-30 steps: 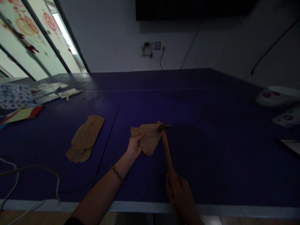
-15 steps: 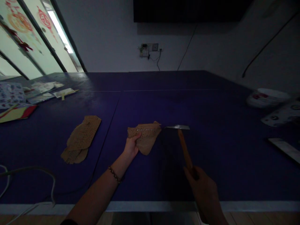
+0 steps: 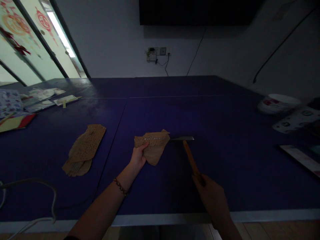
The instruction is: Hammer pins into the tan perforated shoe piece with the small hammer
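Note:
My left hand pinches a brown, dotted piece between thumb and fingers over the blue table; whether it is leather or card I cannot tell. A row of small shiny spots runs along its upper part. The fingers of my right hand are wrapped round the wooden handle of a hammer. Its narrow metal head lies just right of the piece, with the thin end close to the piece's right edge; I cannot tell whether they touch. To the left, a stack of similar brown pieces lies flat.
The blue table has a pale front edge. A white cable loops at the left front. Papers and bags lie at the back left. On the right are a white tub, a patterned item and a flat phone-like slab.
My right hand and the hammer have moved left, bringing the thin end of the head nearer to the brown piece. My left hand keeps its hold. The whole view has shifted slightly.

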Action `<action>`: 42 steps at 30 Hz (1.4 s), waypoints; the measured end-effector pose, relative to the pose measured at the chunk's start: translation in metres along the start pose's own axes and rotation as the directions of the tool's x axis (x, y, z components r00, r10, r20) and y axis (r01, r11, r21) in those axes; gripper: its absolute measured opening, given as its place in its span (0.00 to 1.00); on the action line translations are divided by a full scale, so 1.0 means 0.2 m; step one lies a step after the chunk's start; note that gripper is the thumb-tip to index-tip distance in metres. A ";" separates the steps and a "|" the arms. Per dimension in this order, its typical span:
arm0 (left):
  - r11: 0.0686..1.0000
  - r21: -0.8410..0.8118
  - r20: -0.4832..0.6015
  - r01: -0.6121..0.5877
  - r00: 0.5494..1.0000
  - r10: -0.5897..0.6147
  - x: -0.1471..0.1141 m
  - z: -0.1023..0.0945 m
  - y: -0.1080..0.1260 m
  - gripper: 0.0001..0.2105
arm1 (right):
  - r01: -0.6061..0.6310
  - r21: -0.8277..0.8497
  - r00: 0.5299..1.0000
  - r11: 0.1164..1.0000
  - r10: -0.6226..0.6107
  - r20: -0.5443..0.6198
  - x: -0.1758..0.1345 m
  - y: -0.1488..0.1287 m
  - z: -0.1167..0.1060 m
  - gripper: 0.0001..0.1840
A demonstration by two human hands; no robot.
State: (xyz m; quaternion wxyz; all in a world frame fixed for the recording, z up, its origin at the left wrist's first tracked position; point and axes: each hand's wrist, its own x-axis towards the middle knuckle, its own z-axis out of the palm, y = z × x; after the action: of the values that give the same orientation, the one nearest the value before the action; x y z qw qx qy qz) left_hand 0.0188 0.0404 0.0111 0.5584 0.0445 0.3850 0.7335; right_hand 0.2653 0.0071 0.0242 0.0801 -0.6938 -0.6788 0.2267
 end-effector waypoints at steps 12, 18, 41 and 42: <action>1.000 0.001 0.013 0.003 1.000 -0.003 0.01 0.00 -0.01 0.18 | 0.013 -0.053 1.000 0.999 -0.012 0.019 0.02 0.00 0.00 0.20; 1.000 0.002 0.005 0.017 1.000 -0.017 0.01 -0.01 0.00 0.18 | -0.015 -0.029 1.000 0.999 0.015 -0.015 0.02 -0.01 0.00 0.20; 0.999 -0.004 0.034 0.032 0.999 -0.032 -0.01 0.00 0.00 0.14 | 0.047 -0.258 0.985 0.965 -0.087 -0.147 -0.02 -0.05 0.04 0.14; 1.000 -0.007 0.037 0.028 0.999 -0.027 -0.01 0.00 0.00 0.14 | 0.051 -0.258 0.985 0.965 -0.092 -0.148 -0.02 -0.04 0.05 0.14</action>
State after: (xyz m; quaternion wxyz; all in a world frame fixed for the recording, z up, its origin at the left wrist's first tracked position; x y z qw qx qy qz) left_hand 0.0195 0.0388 0.0113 0.5755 0.0506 0.3726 0.7262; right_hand 0.2538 0.0025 0.0203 0.0525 -0.6891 -0.7184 0.0793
